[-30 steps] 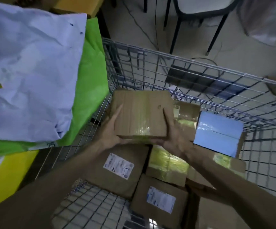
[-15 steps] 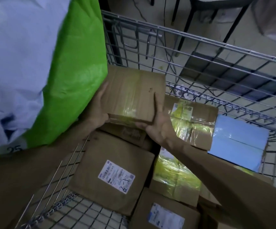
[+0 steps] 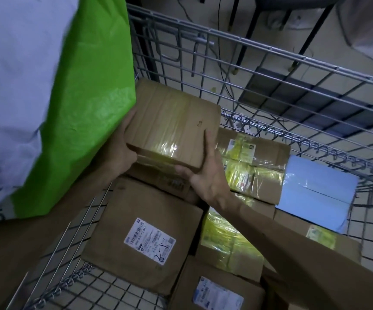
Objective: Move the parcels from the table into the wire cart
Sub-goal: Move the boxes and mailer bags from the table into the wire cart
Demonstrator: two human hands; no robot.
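Cardboard parcel (image 3: 172,128) held flat between left hand (image 3: 118,151) and right hand (image 3: 205,175), both gripping its edges, probably to seat it level on boxes (image 3: 141,231) in the cart (image 3: 270,49).

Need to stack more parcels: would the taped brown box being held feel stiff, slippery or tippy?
Probably stiff: the taped box shows flat faces between left hand and right hand. Glossy tape may be slippery. Wide and flat, it should resist tipping.
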